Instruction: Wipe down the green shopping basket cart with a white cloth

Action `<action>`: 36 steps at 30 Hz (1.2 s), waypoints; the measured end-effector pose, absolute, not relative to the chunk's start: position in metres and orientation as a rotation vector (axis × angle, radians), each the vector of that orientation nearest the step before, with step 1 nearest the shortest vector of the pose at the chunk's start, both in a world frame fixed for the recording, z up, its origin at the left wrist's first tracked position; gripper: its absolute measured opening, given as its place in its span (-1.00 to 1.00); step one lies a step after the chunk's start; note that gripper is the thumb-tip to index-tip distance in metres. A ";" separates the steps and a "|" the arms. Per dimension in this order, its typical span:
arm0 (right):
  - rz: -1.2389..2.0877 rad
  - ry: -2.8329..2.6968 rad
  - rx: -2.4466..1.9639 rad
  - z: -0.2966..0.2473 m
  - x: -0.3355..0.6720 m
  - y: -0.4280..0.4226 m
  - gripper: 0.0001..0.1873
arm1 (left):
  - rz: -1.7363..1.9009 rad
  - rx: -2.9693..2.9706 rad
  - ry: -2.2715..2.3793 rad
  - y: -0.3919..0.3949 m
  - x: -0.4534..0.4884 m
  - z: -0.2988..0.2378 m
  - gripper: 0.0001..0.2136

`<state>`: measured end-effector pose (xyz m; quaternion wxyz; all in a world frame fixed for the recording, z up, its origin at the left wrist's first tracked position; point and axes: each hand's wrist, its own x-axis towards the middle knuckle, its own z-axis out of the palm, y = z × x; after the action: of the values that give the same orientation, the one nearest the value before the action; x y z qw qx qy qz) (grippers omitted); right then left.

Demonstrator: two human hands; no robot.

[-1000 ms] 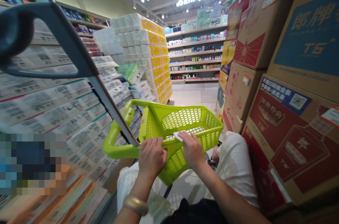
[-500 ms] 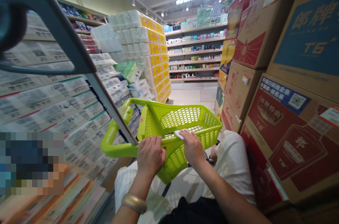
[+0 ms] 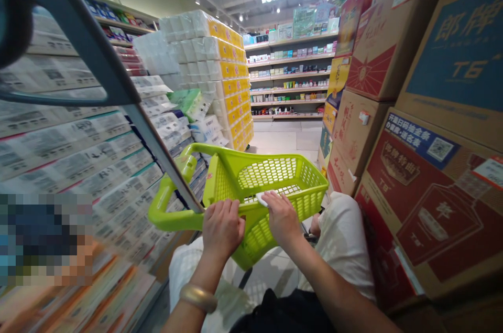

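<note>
A lime-green plastic shopping cart (image 3: 310, 195) with perforated basket walls stands tilted in front of me. My left hand (image 3: 223, 228) is closed over its near rim, beside a metal pole (image 3: 167, 162) that slants to the upper left and carries a grey looped handle (image 3: 88, 52). Farther right, my right hand (image 3: 282, 217) presses a small white wipe (image 3: 261, 199) against the same rim. Most of the wipe is hidden under its fingers. The cart's thick rounded push handle (image 3: 161, 207) extends to the left.
Stacked cartons (image 3: 424, 207) rise close on the right. Packs of tissue paper (image 3: 86, 136) are piled on the left, with a tall stack of yellow-and-white rolls (image 3: 231, 86) behind. Stocked shelves (image 3: 291, 73) stand at the back. A blurred-out patch covers the lower left.
My right hand has slid slightly left along the rim with the wipe. My left hand keeps its hold on the cart. The view has shifted a little.
</note>
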<state>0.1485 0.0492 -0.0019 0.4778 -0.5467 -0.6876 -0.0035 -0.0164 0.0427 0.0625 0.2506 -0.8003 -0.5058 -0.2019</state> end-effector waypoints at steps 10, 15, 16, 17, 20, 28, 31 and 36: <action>-0.036 -1.664 -1.340 -0.005 0.158 0.051 -0.53 | -0.520 -2.162 -1.371 0.042 -0.016 0.063 -0.81; -0.031 -1.737 -1.226 -0.001 0.144 0.046 -0.52 | -0.501 -2.154 -1.392 0.041 -0.015 0.064 -0.83; -0.024 -1.770 -1.172 0.000 0.140 0.044 -0.51 | -0.496 -2.157 -1.395 0.041 -0.015 0.065 -0.84; -0.019 -1.794 -1.134 0.001 0.137 0.043 -0.51 | -0.493 -2.160 -1.394 0.041 -0.015 0.065 -0.84; -0.022 -1.781 -1.162 -0.001 0.142 0.044 -0.51 | -0.493 -2.168 -1.387 0.040 -0.016 0.065 -0.82; -0.014 -1.729 -1.288 0.000 0.146 0.046 -0.51 | -0.527 -2.152 -1.374 0.042 -0.015 0.064 -0.82; 0.016 -1.790 -1.178 0.001 0.138 0.044 -0.51 | -0.528 -2.155 -1.367 0.042 -0.017 0.063 -0.83; 0.021 -1.688 -1.266 -0.003 0.152 0.050 -0.51 | -0.515 -2.159 -1.354 0.042 -0.017 0.063 -0.80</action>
<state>0.1522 0.0495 -0.0031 0.4933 -0.5218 -0.6960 0.0087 -0.0173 0.0421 0.0631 0.2676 -0.8002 -0.5017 -0.1907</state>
